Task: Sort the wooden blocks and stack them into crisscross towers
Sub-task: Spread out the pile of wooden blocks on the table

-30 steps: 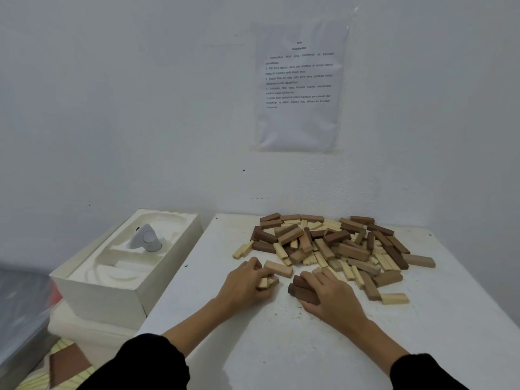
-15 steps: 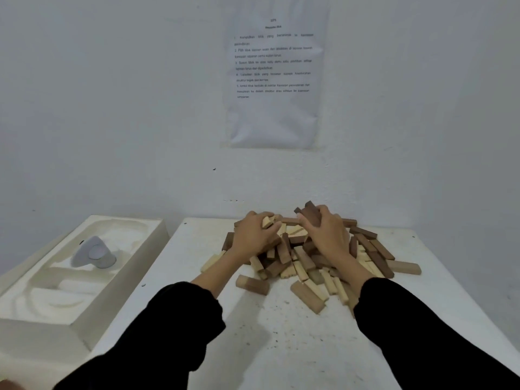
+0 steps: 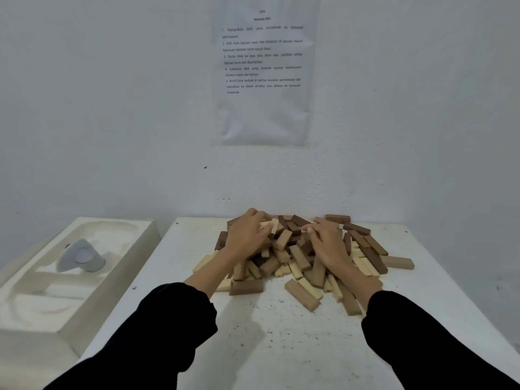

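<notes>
While both my hands sit on the heap, the wooden blocks (image 3: 295, 257) lie in one jumbled pile at the far middle of the white table (image 3: 281, 333), close against the wall. On that wall hangs a printed sheet (image 3: 263, 114) with five numbered lines. The word "blok" recurs in them, and the rest is too blurred to read with certainty.

The blocks lie flat, long axes pointing every way. A row of dark blocks (image 3: 365, 244) on the right edge runs from far left to near right. A tan block (image 3: 396, 262) beside them lies left to right, as does a brown block (image 3: 246, 287) at the near edge.

My left hand (image 3: 247, 237) curls its fingers round a few pale blocks (image 3: 268, 225) at the pile's far left. My right hand (image 3: 327, 243) lies palm down on the right half, fingers spread, holding nothing. The hands are apart, with dark and tan blocks between them.

Left of the table, a white moulded tray (image 3: 112, 288) holds a grey object (image 3: 81, 256).
</notes>
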{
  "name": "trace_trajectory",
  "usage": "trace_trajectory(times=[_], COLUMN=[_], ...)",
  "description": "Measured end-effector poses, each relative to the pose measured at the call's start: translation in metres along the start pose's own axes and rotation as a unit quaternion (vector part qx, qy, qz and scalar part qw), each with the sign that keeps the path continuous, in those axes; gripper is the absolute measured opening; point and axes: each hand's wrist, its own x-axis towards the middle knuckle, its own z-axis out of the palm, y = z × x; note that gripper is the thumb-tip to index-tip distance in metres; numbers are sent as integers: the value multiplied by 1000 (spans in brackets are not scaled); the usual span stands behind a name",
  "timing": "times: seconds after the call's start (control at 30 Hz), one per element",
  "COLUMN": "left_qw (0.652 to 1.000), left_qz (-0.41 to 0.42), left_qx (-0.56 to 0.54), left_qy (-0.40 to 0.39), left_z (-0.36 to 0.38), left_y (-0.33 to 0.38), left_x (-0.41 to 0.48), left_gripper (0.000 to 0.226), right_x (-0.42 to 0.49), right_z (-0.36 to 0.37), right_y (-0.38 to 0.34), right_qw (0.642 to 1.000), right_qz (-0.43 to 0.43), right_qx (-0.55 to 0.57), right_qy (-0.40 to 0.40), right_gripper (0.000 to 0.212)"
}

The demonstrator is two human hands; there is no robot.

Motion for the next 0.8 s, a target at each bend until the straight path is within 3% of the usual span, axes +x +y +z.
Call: trace_trajectory(times=[0.4, 0.67, 0.8], left_qw=[994, 1000, 997], left_qz=[41, -10, -77], left_qx=[56, -22, 16], left_qy=[-82, -10, -11], left_z=[-31, 5, 21], left_y=[-1, -10, -7], left_x=[-56, -152, -187], left_gripper=[31, 33, 44], right_x=[-57, -149, -179], right_z=[-20, -9, -10], right_y=[-36, -36, -27], right_qw=[997, 990, 992], right_qz=[-50, -64, -64], right_qx=[-51, -119, -112], right_qy=[-24, 35, 0], right_gripper=[26, 31, 36])
